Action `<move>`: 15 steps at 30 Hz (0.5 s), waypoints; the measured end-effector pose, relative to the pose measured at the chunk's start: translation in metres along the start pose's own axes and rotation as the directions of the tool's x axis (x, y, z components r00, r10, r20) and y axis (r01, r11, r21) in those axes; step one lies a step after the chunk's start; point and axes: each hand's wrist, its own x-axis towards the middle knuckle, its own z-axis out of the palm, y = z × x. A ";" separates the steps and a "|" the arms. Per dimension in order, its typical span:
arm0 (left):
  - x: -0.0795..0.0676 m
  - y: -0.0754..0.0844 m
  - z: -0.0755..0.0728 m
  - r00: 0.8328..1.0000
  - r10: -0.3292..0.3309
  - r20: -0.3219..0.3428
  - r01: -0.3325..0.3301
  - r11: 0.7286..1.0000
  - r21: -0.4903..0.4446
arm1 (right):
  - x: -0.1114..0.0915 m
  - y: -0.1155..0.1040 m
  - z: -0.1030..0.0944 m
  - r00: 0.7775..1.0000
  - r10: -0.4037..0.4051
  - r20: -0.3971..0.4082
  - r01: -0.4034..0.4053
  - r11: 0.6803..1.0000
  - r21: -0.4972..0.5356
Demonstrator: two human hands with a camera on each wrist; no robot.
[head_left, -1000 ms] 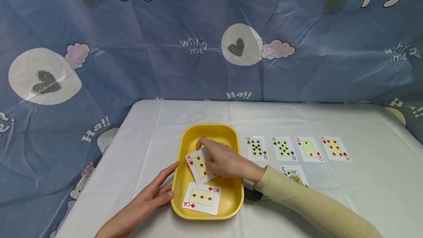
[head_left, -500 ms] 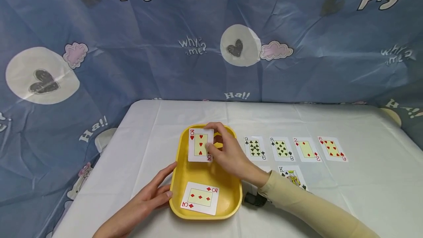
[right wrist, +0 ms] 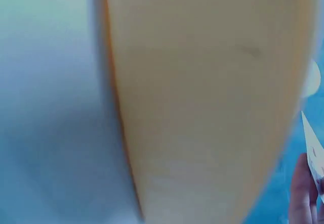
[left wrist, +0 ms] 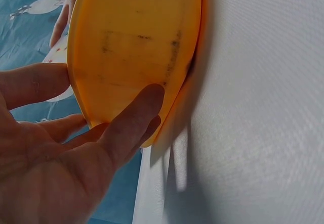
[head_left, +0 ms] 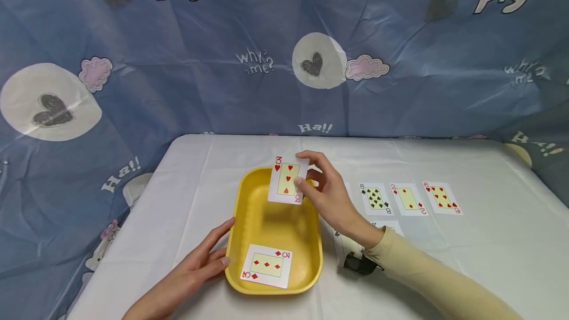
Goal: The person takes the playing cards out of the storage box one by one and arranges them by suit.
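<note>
My right hand (head_left: 331,194) pinches a three of hearts playing card (head_left: 284,179) by its right edge, face up, above the far right part of a yellow tray (head_left: 237,201). In the right wrist view, part of that card (right wrist: 312,153) shows at the right edge beside the fingers. A three of diamonds (head_left: 265,266) lies in the tray's near end. With fingers spread, my left hand (head_left: 195,270) touches the tray's left side. The left wrist view shows its fingertips (left wrist: 152,100) against the tray's outer wall (left wrist: 136,37).
Right of the tray, an eight of spades (head_left: 376,199), a two of diamonds (head_left: 408,199) and a six of hearts (head_left: 442,198) lie in a row on the white tablecloth (head_left: 489,241). Nearer cards, one of clubs (head_left: 346,246), are partly covered by my right forearm and wrist strap.
My right hand has lifted the three of hearts from inside the tray and moved it away from me, then rightward. The left hand has stayed at the tray's side.
</note>
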 end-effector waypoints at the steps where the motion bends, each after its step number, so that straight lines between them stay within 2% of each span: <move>1: 0.000 0.000 0.000 1.000 0.000 -0.001 0.000 1.000 0.003 | 0.000 0.002 -0.006 1.000 0.002 -0.005 -0.002 1.000 -0.006; 6: 0.000 0.001 0.000 1.000 -0.010 -0.018 0.010 1.000 -0.005 | -0.003 0.018 -0.036 0.999 0.023 -0.035 -0.025 0.998 -0.063; 10: 0.002 0.002 0.002 0.996 -0.042 -0.074 0.042 0.999 -0.002 | -0.008 0.017 -0.058 0.998 0.030 -0.054 -0.035 0.996 -0.086; 15: 0.004 0.004 0.004 0.989 -0.049 -0.139 0.051 0.999 0.012 | -0.018 0.013 -0.084 0.995 0.041 -0.089 -0.053 0.989 -0.137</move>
